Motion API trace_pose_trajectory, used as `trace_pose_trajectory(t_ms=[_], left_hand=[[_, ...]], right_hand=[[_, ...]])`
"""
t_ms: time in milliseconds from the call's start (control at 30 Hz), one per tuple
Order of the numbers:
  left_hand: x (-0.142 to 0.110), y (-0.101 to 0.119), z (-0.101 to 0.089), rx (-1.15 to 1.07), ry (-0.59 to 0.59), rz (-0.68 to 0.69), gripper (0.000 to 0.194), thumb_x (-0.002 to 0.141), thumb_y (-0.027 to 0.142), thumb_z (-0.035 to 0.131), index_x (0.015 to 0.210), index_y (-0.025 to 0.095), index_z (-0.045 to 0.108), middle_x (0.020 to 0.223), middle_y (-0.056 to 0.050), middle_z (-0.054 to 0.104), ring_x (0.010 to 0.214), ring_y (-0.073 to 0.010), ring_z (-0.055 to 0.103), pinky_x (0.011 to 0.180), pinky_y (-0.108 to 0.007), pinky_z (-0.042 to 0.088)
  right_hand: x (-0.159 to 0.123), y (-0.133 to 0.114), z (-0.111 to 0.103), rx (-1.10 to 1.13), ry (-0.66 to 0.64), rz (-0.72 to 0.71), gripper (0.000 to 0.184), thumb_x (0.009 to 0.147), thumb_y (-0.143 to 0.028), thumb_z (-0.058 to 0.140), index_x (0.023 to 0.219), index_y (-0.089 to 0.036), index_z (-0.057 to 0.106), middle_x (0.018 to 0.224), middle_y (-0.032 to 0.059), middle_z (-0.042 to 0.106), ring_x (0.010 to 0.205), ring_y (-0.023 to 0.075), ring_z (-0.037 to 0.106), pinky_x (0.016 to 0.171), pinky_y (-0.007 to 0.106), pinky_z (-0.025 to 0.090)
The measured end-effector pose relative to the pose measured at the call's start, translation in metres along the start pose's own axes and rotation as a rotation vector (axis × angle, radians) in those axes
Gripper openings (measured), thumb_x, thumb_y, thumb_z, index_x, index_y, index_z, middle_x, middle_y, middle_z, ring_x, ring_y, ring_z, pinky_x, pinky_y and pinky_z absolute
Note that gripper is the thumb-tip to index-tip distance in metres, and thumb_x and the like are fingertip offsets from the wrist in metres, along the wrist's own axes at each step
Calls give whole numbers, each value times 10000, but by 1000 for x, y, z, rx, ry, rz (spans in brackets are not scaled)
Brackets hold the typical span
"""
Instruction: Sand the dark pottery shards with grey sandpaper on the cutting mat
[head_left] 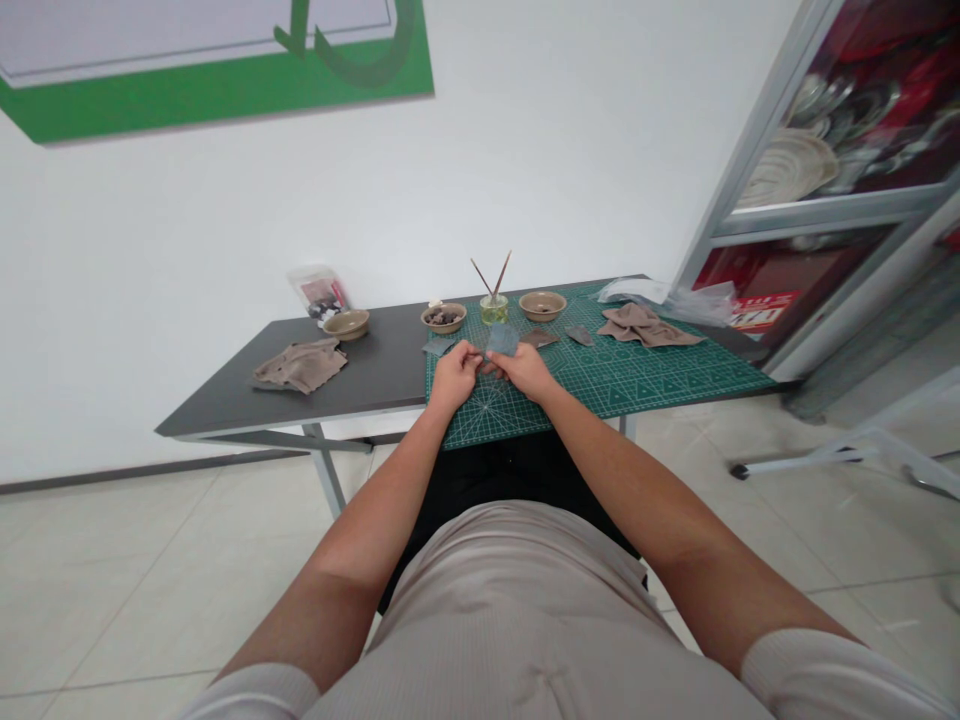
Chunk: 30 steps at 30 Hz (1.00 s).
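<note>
My right hand point(523, 372) pinches a small square of grey-blue abrasive sheet point(502, 340) upright above a green cutting mat point(637, 385). My left hand point(454, 378) sits close beside it, fingertips meeting near the sheet's lower left edge. Whether those fingers grip something is hidden at this size. A second grey-blue piece point(439, 346) lies on the mat just beyond my left hand. A brown piece point(538, 338) and a small grey piece point(579, 335) lie beyond my right hand.
The dark table point(375, 375) holds a tan cloth point(301, 365), several ceramic bowls point(346, 324), a glass jar with sticks point(493, 310), and a plastic packet point(319, 295). Another cloth point(645, 326) and plastic wrap point(667, 298) lie on the mat's far side. A glass cabinet stands right.
</note>
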<state>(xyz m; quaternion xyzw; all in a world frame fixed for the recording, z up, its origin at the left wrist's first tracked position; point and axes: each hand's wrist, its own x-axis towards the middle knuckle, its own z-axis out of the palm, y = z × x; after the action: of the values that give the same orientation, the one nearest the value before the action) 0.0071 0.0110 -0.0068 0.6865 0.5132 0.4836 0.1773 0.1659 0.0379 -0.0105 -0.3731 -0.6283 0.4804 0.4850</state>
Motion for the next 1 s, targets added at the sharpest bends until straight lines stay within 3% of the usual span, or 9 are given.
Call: trace_pose_trajectory(t_ms=[500,767,1000], left_hand=[[-2,10,-3,33,-51,16,130,846,111,537,764,210,557,674,30,597,657,-154,537,678,-274,403],[-2,10,-2,42,-35,-15,128,851,100,522,788,209,544,684,32,615,668,-150,575,688,-266,425],[-3,8,-2,57,-37,-13,121,852,112,533,784,212,543,684,32,617,669,-153,577,682,-270,435]], right_hand=[[2,4,1,19,99,4,253,735,-392,747,772,-159,655,581,2,632,496,123,544,471,238,429],[1,5,-3,24,21,-23,359,663,-473,791,744,-156,642,560,0,614,520,140,555,512,269,452],[0,4,-2,56,16,-2,339,676,-441,807,788,-148,678,614,36,672,558,170,612,528,286,483]])
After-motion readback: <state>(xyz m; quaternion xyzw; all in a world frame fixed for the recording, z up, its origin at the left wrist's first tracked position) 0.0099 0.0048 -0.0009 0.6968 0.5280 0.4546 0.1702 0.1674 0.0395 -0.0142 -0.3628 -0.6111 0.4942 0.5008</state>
